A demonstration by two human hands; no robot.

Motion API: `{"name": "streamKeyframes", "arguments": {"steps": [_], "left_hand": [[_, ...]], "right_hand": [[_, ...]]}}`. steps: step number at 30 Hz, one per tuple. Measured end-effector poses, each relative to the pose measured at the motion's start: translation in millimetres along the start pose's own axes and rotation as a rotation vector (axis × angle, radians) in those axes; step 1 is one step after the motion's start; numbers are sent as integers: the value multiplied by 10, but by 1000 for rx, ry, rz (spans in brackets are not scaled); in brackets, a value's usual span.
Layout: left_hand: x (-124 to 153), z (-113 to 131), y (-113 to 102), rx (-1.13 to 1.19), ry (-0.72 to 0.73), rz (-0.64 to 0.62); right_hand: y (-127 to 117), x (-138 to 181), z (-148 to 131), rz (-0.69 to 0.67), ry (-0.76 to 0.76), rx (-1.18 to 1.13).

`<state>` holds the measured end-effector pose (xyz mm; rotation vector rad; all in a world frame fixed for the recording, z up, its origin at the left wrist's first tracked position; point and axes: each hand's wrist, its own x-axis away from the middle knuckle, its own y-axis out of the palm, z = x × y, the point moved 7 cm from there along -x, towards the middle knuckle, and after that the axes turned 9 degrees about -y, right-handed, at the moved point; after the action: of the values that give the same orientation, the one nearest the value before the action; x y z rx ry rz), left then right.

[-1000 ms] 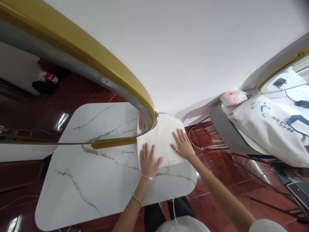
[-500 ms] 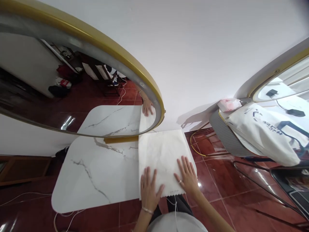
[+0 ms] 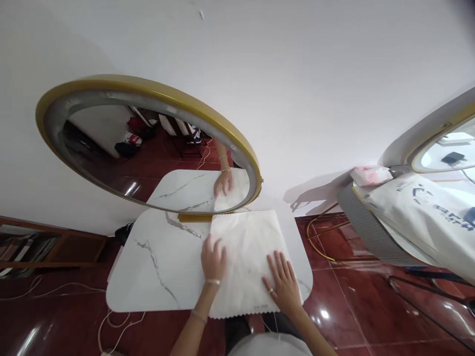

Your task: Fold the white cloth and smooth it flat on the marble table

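Note:
A white cloth (image 3: 249,247) with zigzag-cut edges lies spread on the right part of a white marble-patterned table (image 3: 163,262). Its near edge hangs a little over the table's front. My left hand (image 3: 213,258) rests on the cloth's left edge, fingers together and slightly bent. My right hand (image 3: 284,282) lies flat on the cloth's near right part, fingers spread, a ring on one finger.
A gold-framed oval mirror (image 3: 148,143) leans on the white wall behind the table and reflects the table and a hand. To the right stand a second table with a white printed bag (image 3: 426,217) and a pink packet (image 3: 371,174). Cables lie on the red tiled floor (image 3: 352,296).
The view has pulled back and up. My left hand slid from the cloth's near edge to its left edge. The cloth now sits farther onto the table.

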<state>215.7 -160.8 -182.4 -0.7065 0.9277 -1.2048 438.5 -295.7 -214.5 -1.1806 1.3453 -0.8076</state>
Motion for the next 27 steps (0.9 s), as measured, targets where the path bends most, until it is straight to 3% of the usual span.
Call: {"name": "streamKeyframes", "arguments": {"steps": [1, 2, 4, 6, 10, 14, 16, 21, 27], "left_hand": [[-246, -82, 21, 43, -145, 33], [-465, -102, 63, 58, -180, 32], [-785, -147, 125, 88, -203, 7], [-901, -142, 129, 96, -159, -13], [-657, 98, 116, 61, -32, -2], [-316, 568, 449, -71, 269, -88], [-270, 646, 614, -111, 319, -97], [-349, 477, 776, -70, 339, -152], [-559, -52, 568, -65, 328, -179]], "right_hand": [[-8, 13, 14, -1, 0, 2], [-14, 21, 25, -5, 5, 1], [-25, 24, 30, -15, 19, -7], [-33, 18, 15, -22, 30, -18], [-37, 2, -18, -21, 31, -46], [-55, -56, 23, -11, 1, -68], [-64, -105, 50, -30, -43, -75], [-50, -188, 2, -138, -147, -59], [73, -318, -531, -167, -152, -46]]}}
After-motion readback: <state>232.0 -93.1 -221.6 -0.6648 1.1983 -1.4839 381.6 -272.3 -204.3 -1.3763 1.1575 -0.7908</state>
